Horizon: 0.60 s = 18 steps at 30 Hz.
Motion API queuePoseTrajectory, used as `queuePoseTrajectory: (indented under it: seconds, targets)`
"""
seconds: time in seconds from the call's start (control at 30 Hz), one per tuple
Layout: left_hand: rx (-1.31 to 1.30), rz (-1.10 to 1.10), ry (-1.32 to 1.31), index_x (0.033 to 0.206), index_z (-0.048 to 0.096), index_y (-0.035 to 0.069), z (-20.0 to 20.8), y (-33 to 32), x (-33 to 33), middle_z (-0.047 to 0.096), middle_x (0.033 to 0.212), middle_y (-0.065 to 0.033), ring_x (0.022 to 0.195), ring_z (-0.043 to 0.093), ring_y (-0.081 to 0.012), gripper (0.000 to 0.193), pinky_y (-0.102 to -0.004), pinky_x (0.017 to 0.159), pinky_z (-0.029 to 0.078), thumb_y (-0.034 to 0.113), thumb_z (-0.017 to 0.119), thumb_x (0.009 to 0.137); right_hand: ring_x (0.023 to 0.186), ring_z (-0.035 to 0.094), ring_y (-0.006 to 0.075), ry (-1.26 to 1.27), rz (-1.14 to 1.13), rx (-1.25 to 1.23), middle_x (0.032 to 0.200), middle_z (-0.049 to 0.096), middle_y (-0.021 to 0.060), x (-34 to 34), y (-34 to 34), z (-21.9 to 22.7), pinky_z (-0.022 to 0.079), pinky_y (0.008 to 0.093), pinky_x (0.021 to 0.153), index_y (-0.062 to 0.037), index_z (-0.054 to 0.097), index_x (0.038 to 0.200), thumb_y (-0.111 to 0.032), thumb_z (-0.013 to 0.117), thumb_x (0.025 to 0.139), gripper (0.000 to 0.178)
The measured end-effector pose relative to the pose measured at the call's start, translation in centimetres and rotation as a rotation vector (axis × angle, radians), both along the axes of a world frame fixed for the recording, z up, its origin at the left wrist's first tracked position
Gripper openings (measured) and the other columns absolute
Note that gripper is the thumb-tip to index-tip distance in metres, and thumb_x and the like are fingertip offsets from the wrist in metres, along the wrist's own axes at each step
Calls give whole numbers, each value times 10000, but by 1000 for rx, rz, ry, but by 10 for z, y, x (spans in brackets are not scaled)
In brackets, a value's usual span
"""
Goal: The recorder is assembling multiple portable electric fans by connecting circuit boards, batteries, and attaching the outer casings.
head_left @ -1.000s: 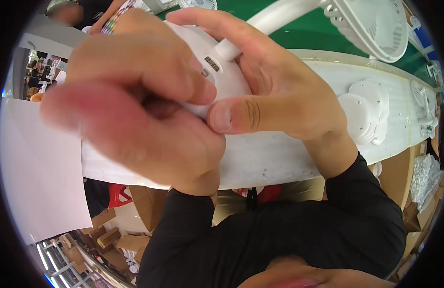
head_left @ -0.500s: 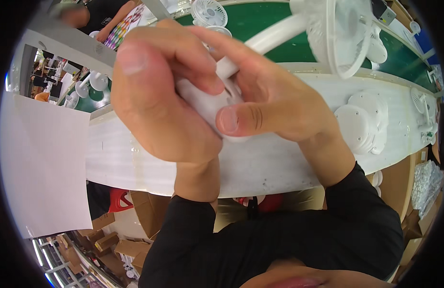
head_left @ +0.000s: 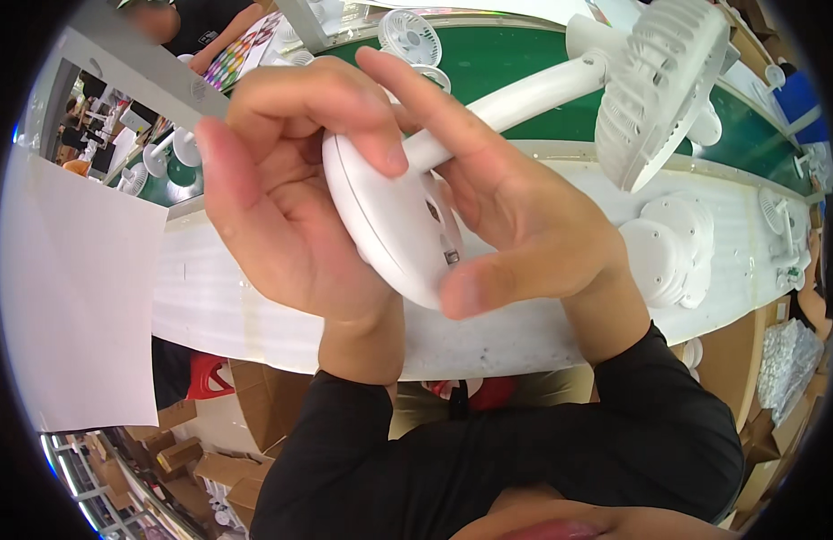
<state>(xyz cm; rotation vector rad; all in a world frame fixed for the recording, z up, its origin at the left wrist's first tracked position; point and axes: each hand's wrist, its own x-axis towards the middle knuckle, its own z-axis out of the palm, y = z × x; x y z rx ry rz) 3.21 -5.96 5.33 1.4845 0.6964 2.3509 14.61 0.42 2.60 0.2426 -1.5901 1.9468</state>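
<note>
A white fan (head_left: 534,101) is held in both hands above the table (head_left: 254,306), tilted, with its round base (head_left: 380,211) toward the person and its stem (head_left: 565,83) slanting up to the right. At the upper end is the head (head_left: 664,94), a ribbed cage seen partly from the side. The base stands on edge, its upper face turned to the right; on that face are a small dark window (head_left: 432,211) and a port (head_left: 452,257).

The left hand (head_left: 299,189) cups the base at its left edge: the fingers curl over onto it, one fingertip on the face near the stem, while the thumb sticks out, apart from them. The right hand (head_left: 534,220) is clamped on the fan too, thumb against the lower rim, index finger stretched along past the stem; its other fingers are partly hidden.

To the right, white discs (head_left: 660,247) lie in overlapping stacks on the table, and a small fan (head_left: 777,216) is near the far right end. Beyond the table runs a green surface (head_left: 507,54) with another white fan (head_left: 410,38) on it. A co-worker's forearm (head_left: 229,40) shows at upper left, beside a sheet of coloured dots (head_left: 241,56).
</note>
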Motion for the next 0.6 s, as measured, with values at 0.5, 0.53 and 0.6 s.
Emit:
queuePoseTrajectory:
  seconds: [0.5,0.53,0.6]
  targets:
    - [83,-157,50,884,529,99,-7,2,-4,464,626,-11,628,429,-133,400,-288,679,358,332,250,1052,1311,416,377,38,-122,266,1497,377,241,-2,-6,2,282,459,1119,-42,208,1575,-268,768,815,971]
    - [138,-190,76,894,530,99,-6,3,-5,475,632,-12,627,433,-135,403,-288,680,356,337,247,1053,1312,412,379,66,-172,360,1501,371,240,-1,-5,3,278,463,1121,-44,205,1576,-265,768,813,973]
    - [168,-142,181,926,537,91,-2,5,-8,500,641,-16,625,441,-136,422,-288,676,356,357,236,1056,1327,397,384,51,-126,304,1520,347,238,1,-4,5,270,470,1124,-52,194,1581,-263,774,798,997]
